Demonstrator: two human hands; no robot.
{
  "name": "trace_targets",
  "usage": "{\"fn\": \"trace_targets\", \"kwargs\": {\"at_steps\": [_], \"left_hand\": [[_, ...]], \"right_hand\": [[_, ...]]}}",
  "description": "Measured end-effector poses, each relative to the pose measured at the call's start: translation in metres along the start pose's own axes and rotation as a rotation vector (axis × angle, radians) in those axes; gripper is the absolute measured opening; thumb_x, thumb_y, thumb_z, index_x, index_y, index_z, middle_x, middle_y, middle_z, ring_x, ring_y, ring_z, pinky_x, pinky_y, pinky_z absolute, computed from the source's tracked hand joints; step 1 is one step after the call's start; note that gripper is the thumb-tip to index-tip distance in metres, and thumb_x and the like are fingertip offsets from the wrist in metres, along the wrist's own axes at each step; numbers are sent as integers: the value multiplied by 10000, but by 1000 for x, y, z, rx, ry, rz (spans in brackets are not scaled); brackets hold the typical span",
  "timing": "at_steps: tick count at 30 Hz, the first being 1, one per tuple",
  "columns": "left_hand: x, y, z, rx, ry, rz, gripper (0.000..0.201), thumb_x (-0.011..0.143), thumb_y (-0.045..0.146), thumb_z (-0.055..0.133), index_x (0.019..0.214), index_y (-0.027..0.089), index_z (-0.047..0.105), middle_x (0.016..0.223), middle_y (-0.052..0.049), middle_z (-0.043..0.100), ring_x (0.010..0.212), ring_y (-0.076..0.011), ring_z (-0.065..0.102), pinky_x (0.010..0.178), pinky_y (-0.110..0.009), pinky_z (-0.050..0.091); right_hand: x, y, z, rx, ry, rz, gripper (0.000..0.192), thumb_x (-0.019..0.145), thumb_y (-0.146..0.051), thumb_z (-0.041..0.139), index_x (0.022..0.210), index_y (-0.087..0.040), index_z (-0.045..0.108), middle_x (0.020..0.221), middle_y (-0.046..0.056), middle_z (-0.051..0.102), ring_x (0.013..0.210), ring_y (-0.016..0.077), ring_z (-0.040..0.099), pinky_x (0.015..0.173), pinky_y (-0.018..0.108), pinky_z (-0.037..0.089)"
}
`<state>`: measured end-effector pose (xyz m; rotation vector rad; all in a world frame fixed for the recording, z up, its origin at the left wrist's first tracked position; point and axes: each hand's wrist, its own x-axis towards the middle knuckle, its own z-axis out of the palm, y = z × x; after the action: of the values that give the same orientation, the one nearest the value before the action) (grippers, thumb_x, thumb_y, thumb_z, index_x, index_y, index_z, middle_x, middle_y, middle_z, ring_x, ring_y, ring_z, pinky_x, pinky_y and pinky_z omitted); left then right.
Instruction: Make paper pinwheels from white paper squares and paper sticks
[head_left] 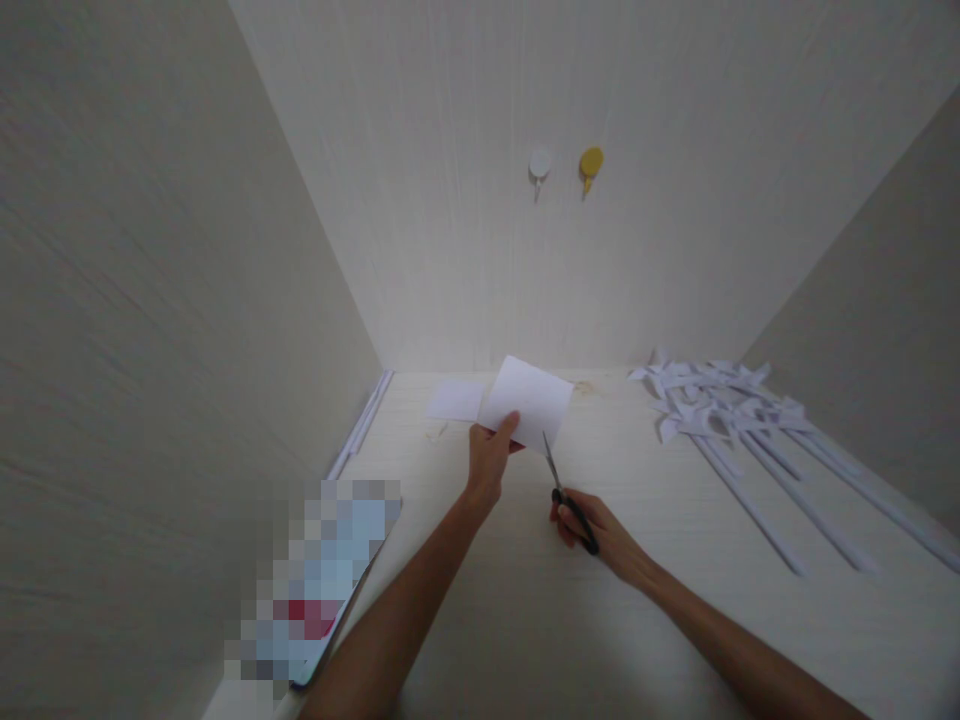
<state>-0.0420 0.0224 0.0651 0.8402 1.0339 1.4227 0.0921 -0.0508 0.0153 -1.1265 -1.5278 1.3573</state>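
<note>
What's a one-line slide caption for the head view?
Left hand holds a white paper sheet while the right hand brings scissors to its edge; paper pinwheels lie at right.

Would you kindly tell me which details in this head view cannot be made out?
- Flat item at the table's left edge: pixelated, unreadable.
- Sheet of white paper in the left hand: its lower left corner is hidden by the fingers.
- Black-handled scissors in the right hand: too small to tell whether the blades touch the paper.
- White paper pinwheels: overlapping, count unclear.
</note>
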Motion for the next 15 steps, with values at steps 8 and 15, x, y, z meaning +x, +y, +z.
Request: {"fn": "trace_targets", "kwargs": {"at_steps": [8, 15], "left_hand": [[0, 0, 0, 26, -10, 39, 265, 555, 302, 657, 690, 75, 632, 676, -76, 648, 605, -163, 593, 544, -287, 512], [-2, 3, 0, 46, -9, 36, 272, 562, 300, 648, 714, 75, 635, 667, -67, 648, 589, -154, 592, 541, -281, 510]], "right_hand": [[1, 1, 0, -33, -4, -24, 417, 716, -574, 421, 633, -166, 441, 478, -37, 380, 451, 87, 348, 436, 233, 276], [0, 1, 0, -95, -3, -22, 393, 738, -544, 402, 639, -166, 440, 472, -44, 370, 452, 85, 343, 435, 225, 270]]}}
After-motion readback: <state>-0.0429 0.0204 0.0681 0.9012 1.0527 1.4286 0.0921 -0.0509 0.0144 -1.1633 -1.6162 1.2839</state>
